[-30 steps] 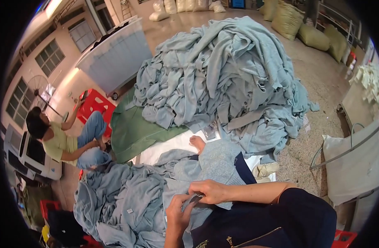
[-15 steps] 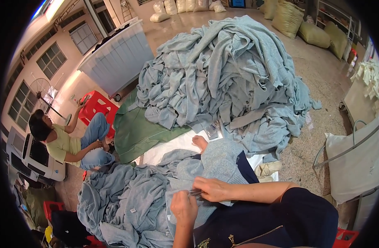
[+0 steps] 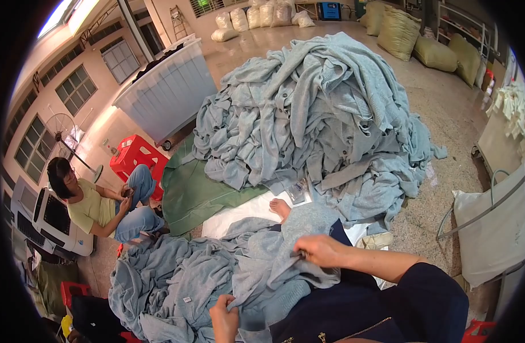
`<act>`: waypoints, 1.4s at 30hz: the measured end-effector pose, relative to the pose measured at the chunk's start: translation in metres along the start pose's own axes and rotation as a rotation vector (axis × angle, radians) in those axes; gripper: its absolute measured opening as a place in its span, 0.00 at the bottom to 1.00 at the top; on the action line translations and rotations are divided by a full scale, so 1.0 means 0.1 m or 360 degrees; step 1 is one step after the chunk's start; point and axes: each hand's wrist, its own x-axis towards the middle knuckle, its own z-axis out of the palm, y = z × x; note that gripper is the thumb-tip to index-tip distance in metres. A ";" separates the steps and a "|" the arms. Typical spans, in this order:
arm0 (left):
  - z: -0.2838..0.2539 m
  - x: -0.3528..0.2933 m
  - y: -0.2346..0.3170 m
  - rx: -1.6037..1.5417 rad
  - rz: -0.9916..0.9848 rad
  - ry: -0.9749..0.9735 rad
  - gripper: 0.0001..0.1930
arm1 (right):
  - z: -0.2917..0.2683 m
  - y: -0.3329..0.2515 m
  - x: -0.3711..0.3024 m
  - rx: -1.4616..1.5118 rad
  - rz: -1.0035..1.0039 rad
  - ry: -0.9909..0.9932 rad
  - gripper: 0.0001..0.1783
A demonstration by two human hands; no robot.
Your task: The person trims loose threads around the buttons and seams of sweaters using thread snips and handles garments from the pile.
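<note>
A light grey-blue knit cardigan (image 3: 268,257) lies across my lap, its fabric stretched between my hands. Fingers closed, my right hand (image 3: 322,250) grips it near my right thigh; a small dark spot shows at the fingertips, too small to make out. Lower and to the left, my left hand (image 3: 224,320) pinches another part of the same cardigan. More knitwear of that colour, a heap of garments (image 3: 159,286), spreads over to my left, with a small white label (image 3: 187,299) on one piece.
Ahead rises a large pile of cardigans (image 3: 308,108). A green cloth (image 3: 211,197) and white sheet (image 3: 234,217) lie before it. At left, a seated person (image 3: 96,206) holds a small dark object near a red stool (image 3: 139,157). A white bin (image 3: 165,86) stands behind; a white sack (image 3: 485,228) is at right.
My hands have moved apart, the left down and leftward, the right up and rightward, drawing the cardigan between them. The seated person's arm has come back from the red stool to their lap.
</note>
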 end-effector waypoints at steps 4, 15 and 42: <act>-0.15 -0.05 0.07 -0.1236 -0.0387 -0.0425 0.02 | -0.08 -0.16 0.12 0.0123 -0.0237 0.0492 0.12; 0.15 0.26 0.69 -0.2080 -0.0364 -0.0284 0.12 | 0.23 -0.65 0.19 0.0327 -0.0775 0.0260 0.15; -0.17 0.18 0.95 -0.1779 -0.0114 -0.0726 0.12 | 0.24 -0.74 0.31 0.0052 -0.1070 0.0623 0.12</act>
